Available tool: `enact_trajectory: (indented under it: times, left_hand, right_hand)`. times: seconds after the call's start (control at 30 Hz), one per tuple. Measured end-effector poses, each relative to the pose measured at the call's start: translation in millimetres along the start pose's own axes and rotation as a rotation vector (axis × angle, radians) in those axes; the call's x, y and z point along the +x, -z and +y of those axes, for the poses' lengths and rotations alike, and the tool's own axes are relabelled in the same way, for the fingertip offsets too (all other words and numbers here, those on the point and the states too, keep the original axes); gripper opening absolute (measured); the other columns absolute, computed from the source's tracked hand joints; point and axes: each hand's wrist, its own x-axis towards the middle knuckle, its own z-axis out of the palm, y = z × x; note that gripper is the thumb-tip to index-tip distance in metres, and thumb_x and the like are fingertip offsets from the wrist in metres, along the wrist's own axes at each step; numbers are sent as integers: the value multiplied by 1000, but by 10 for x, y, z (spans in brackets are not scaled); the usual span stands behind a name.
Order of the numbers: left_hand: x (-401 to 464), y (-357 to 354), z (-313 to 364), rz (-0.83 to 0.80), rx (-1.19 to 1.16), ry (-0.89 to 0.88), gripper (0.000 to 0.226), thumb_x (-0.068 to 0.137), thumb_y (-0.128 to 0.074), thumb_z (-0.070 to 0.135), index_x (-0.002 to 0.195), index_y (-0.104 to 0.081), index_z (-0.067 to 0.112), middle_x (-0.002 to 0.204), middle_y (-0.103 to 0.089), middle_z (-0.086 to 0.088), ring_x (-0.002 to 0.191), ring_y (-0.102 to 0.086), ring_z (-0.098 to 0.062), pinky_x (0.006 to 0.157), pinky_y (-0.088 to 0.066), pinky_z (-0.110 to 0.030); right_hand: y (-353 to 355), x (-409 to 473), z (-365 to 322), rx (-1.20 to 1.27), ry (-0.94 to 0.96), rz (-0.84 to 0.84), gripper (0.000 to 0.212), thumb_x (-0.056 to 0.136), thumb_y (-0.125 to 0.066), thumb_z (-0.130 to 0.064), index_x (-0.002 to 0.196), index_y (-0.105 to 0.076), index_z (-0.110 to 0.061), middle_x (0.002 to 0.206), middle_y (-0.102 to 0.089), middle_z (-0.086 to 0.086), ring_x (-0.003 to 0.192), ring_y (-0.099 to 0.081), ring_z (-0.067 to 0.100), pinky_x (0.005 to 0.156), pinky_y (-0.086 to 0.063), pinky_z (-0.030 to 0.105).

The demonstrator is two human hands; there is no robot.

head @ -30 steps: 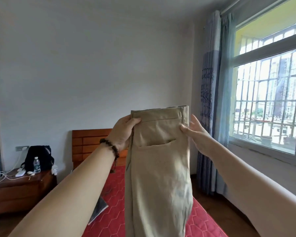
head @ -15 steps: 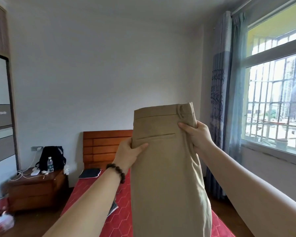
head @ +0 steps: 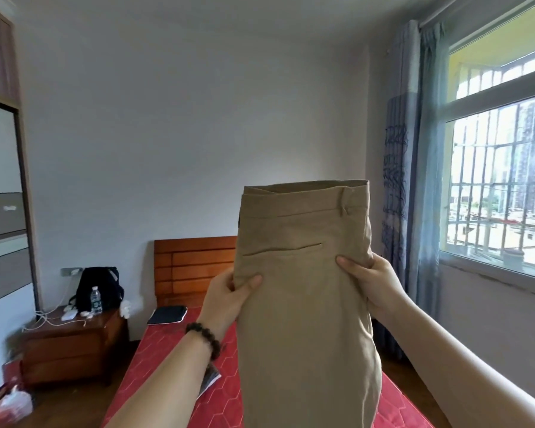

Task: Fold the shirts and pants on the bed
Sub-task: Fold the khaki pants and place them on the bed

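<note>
Khaki pants [head: 303,304]: held upright in air above red bed [head: 167,366], waistband up, legs doubled lengthwise. Left hand [head: 229,299] pinching left edge below pocket; right hand [head: 371,282] clamped on right edge. Soft, light, limp cloth, likely droops; best gripped at seam edges.

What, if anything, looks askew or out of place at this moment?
Nothing looks damaged or spilled. The tan pants hang upright, left hand and right hand each with a grip on one side edge. The only loose clutter is white cables trailing over the nightstand.
</note>
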Motion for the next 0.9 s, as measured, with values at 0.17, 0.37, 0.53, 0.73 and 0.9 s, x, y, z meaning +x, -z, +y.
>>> enact_trajectory:
  times: [0.17,0.37,0.53,0.73,0.9]
  left_hand:
    - [-245,-71,61,88,88,3,19,89,-65,29,97,-71,13,92,-74,-2,88,-70,-22,78,-57,-38]
    - [-781,-335,395,222,204,-74,17,91,-61,32,90,-71,17,84,-73,0,82,-68,-20,73,-55,-36]
    - [-1350,-708,805,369,311,-229,21,93,-58,27,73,-58,23,63,-55,9,59,-50,2,60,-40,-12]
    - [-1731,-954,1248,491,432,-350,35,92,-60,22,63,-45,8,56,-40,5,51,-35,-2,53,-31,-13]
    - [-1782,-1050,1191,415,393,-270,32,91,-61,29,79,-60,-1,63,-53,-12,60,-45,-13,61,-39,-29]
  right_hand:
    - [2,-198,-61,-91,62,79,13,83,-73,-29,87,-73,-17,94,-75,7,92,-70,26,84,-56,42]
    - [153,-692,-360,-300,219,145,12,87,-67,-35,84,-68,-24,84,-73,-7,79,-68,12,73,-55,32]
    - [373,-1198,-709,-447,378,208,34,90,-61,-34,88,-57,0,84,-66,15,71,-56,21,65,-48,30]
    - [511,-1535,-1171,-545,526,252,43,92,-58,-35,80,-46,4,74,-55,23,59,-40,11,52,-35,18]
    - [690,-1532,-1129,-568,463,239,43,91,-59,-35,78,-44,3,72,-55,22,59,-41,16,51,-35,19]
